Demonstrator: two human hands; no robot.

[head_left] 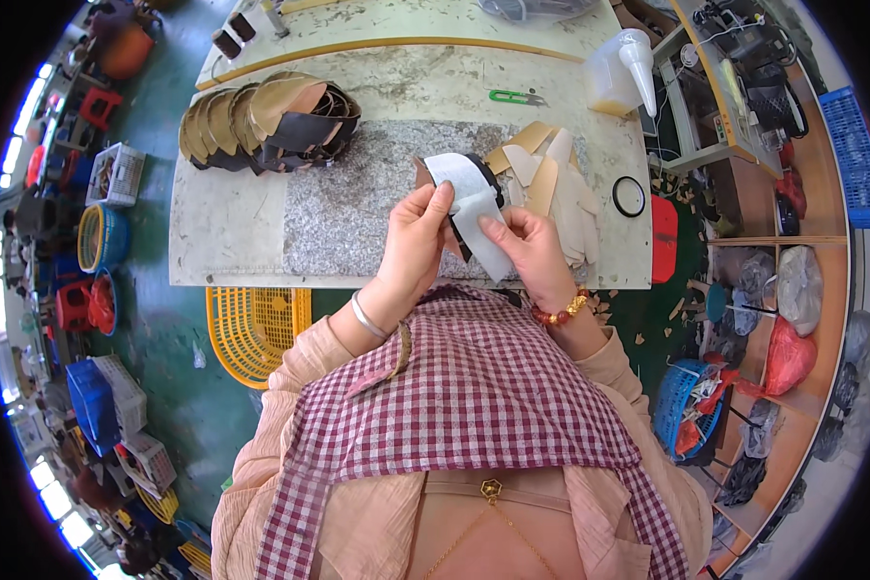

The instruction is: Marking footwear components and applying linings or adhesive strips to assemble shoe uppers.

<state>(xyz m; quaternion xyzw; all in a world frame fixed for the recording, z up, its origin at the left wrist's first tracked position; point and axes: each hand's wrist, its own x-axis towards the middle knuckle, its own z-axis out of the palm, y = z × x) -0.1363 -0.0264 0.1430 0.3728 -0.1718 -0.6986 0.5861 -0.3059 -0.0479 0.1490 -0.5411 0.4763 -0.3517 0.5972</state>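
Hands close together, 2 thumbs on white strip

The apron was checked in maroon and off-white, worn over a pale peach, crinkled garment with sleeves. A silver-coloured bangle encircled the left wrist; a bracelet of red-brown and yellow beads, the right wrist; a gold-coloured chain carried a hexagonal pendant.

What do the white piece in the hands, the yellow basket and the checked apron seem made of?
White piece: probably fabric or soft lining; matte, bending easily.
Yellow basket: likely moulded plastic; smooth, evenly coloured, regularly slotted.
Checked apron: apparently woven cloth; matte, with soft folds.
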